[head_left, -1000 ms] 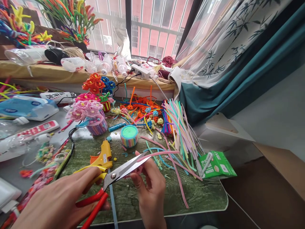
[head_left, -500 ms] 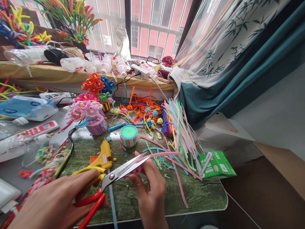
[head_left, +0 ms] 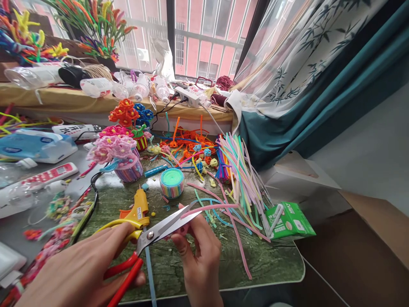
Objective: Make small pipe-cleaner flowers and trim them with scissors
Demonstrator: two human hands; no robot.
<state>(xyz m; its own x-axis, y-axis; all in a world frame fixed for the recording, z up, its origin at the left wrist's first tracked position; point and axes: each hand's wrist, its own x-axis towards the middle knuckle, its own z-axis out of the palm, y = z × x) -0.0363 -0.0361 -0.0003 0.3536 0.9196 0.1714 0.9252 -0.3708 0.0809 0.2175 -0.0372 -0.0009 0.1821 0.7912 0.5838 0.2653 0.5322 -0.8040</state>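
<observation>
My left hand [head_left: 79, 264] grips the scissors [head_left: 151, 236], which have one yellow and one red handle. Their blades are parted, with a pink fuzzy stem [head_left: 220, 206] between them near the tips. Beside the blades, my right hand [head_left: 200, 251] is closed on the pink stem, pinching a small curled pink part of it between thumb and fingers; the fingers partly hide that part. Behind the scissors lies a yellow glue gun [head_left: 140, 207]. A round striped pot with a mint-green top [head_left: 172, 182] stands beyond the hands.
Pastel stems [head_left: 239, 183] and a green packet [head_left: 290, 219] lie to the right. Fuzzy flower pots [head_left: 128, 168] stand at the back left, near a blue tissue pack [head_left: 38, 145]. Bottles line the sill [head_left: 198, 111]. An open cardboard box [head_left: 377, 217] is at far right.
The scissors' blades and handles have parted slightly more around the pink stem. Both hands have otherwise hardly moved.
</observation>
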